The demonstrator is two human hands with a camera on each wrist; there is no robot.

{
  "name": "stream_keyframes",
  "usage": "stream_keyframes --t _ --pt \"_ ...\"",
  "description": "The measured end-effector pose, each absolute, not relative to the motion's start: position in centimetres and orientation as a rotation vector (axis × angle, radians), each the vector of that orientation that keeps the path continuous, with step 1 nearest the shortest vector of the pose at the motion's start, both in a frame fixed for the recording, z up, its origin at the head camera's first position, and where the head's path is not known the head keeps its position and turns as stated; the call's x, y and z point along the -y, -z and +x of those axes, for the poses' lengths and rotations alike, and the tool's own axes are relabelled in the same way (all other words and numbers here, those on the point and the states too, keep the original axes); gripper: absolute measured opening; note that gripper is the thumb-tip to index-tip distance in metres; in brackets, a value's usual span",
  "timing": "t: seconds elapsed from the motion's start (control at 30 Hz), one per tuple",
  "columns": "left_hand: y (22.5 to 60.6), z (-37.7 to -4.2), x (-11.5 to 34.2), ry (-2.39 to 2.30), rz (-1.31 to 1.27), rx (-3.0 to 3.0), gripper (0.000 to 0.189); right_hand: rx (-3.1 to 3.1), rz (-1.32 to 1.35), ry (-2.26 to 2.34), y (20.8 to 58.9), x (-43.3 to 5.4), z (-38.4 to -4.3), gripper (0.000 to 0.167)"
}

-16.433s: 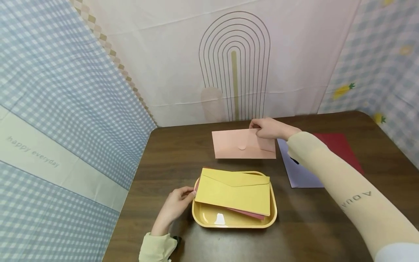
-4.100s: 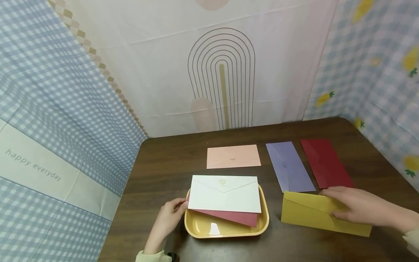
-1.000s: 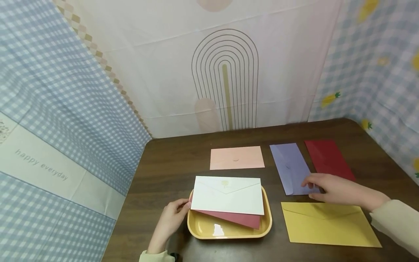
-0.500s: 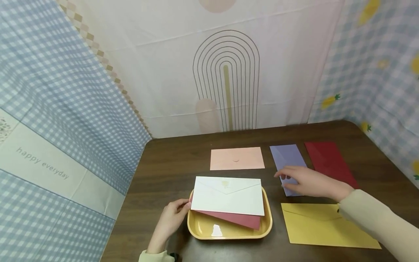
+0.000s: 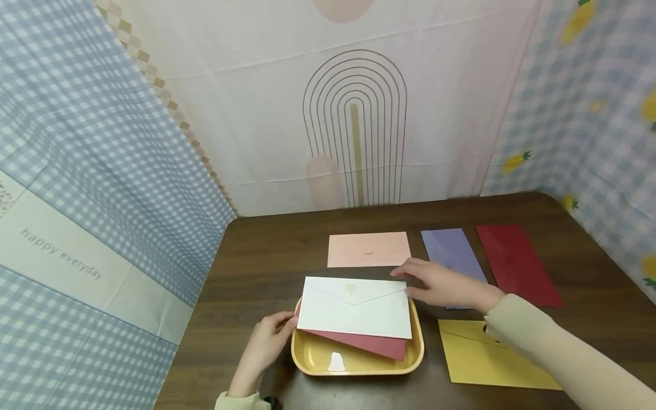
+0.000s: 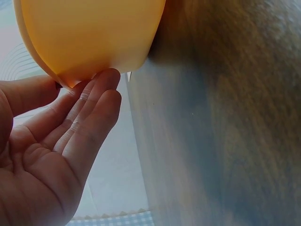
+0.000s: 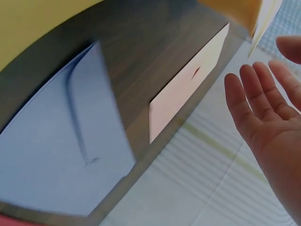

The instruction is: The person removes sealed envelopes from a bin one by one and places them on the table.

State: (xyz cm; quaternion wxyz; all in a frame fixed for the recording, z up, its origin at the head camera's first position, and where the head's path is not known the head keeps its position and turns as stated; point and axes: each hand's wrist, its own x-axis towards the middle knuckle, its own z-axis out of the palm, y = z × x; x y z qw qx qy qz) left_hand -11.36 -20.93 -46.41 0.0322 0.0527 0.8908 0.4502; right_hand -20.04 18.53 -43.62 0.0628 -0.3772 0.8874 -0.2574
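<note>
My left hand [image 5: 266, 347] pinches the left rim of a yellow tray [image 5: 359, 373]. In the left wrist view the thumb lies on one side of the rim and the fingers [image 6: 89, 127] on the other. A white envelope [image 5: 353, 310] with a pale gold print on its flap lies on top in the tray, over a dark pink envelope [image 5: 379, 344]. My right hand [image 5: 441, 282] hovers at the white envelope's right end, thumb and fingers apart. The right wrist view shows its fingers [image 7: 256, 87] loosely extended, with nothing between them.
On the brown table [image 5: 266, 245] lie a light pink envelope [image 5: 366, 250] behind the tray, a purple envelope [image 5: 451, 247] and a red envelope [image 5: 517, 265] at the right. A yellow envelope [image 5: 482, 359] lies at the front right, partly under the right sleeve. Fabric curtains [image 5: 256, 114] surround the table.
My right hand laid the yellow envelope at the front right, then moved left over the purple one to the white envelope. Earlier, it set down the light pink envelope. The left hand stays on the tray.
</note>
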Motion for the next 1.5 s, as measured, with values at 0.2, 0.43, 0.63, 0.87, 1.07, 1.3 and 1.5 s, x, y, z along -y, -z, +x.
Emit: stream_keyframes --t 0.2,0.43,0.63,0.87,1.07,1.3,1.5 --pt "46.5 -11.4 20.9 -1.401 0.178 -2.731 0.031 -2.640 -1.119 0.764 43.5 -16.8 -20.0 0.049" --pt "46.5 -11.4 21.0 -1.381 0.175 -2.745 0.030 -2.622 -1.095 0.732 43.9 -15.9 -20.2 0.047" --pt "46.4 -11.4 21.1 -1.365 0.165 -2.752 0.030 -2.616 -1.142 0.738 44.2 -15.5 -20.5 0.042" --pt "46.3 -11.4 21.2 -1.335 0.153 -2.771 0.028 -2.610 -1.181 0.768 44.2 -15.5 -20.7 0.036" --pt "46.3 -11.5 21.1 -1.331 0.168 -2.764 0.029 -2.615 -1.178 0.762 44.1 -15.6 -20.6 0.035" --pt "46.5 -11.5 21.1 -1.324 0.175 -2.773 0.028 -2.627 -1.160 0.758 44.3 -15.5 -20.4 0.034" --pt "46.7 -11.4 21.0 -1.307 0.181 -2.787 0.027 -2.647 -1.143 0.773 44.6 -15.6 -20.2 0.034"
